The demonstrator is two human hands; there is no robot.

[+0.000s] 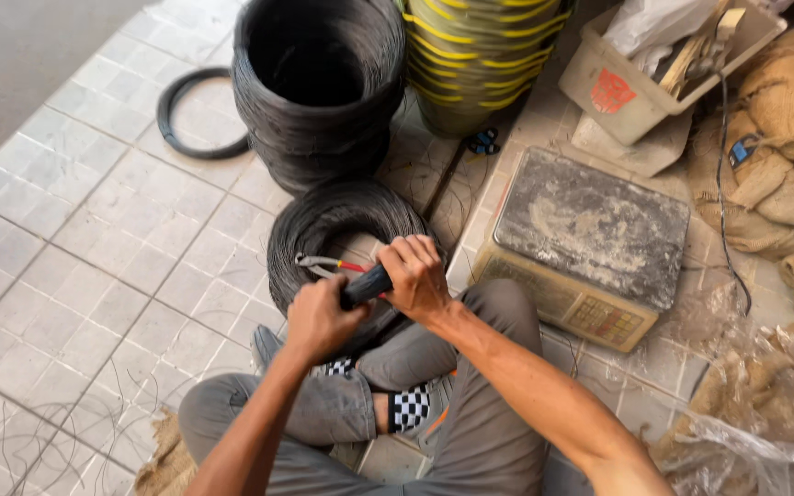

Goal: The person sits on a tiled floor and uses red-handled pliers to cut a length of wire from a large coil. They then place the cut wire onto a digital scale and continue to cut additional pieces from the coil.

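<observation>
Overhead, tiled floor [94, 266] fills the left half, person seated on it with knees bent. Big stack of black wire coils [316, 83] at 12 o'clock, yellow-banded green stack [470, 55] just beside it at 1. Sacks [788, 156] at 3 o'clock, a beige bin [631, 87] of scraps at 2. Weighing scale [590, 243] with dusty grey platform sits right of centre, near the right knee. Single black wire coil [323, 225] lies flat on the floor dead centre, just ahead of the feet, touching the hands' work area. Thin black ring [190, 119] at 10 o'clock, well apart. Left hand [319, 317] closed around a black bundle [365, 287] (wire or a handle, cannot tell which), fist tight. Right hand [415, 274] closed on the same bundle from the other end, fingers wrapped fully. Red-handled pliers [328, 266] lie on the coil at 9 o'clock from the right hand, whether either hand touches them is unclear.
</observation>
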